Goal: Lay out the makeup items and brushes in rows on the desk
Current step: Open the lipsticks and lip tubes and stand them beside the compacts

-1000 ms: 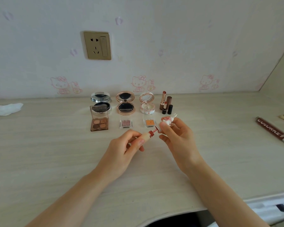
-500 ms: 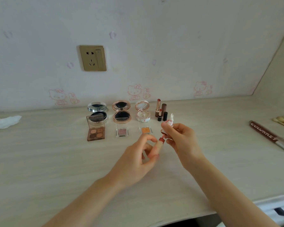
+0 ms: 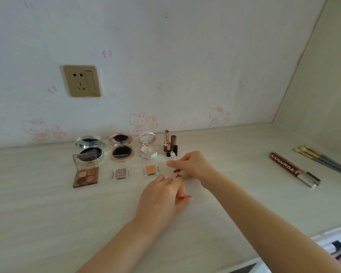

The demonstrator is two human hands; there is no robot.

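Pale wood-grain bench (image 3: 47, 223) under soft daylight; far behind, white wallpapered wall (image 3: 185, 56) printed with pink cartoon cats, gold socket plate (image 3: 81, 81) at left; plain beige side wall (image 3: 327, 85) at right.

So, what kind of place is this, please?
Probably a desk alcove in a bedroom or dormitory: a pale wood-grain desk, cartoon-cat wallpaper with a wall socket, and open makeup compacts set out in rows.
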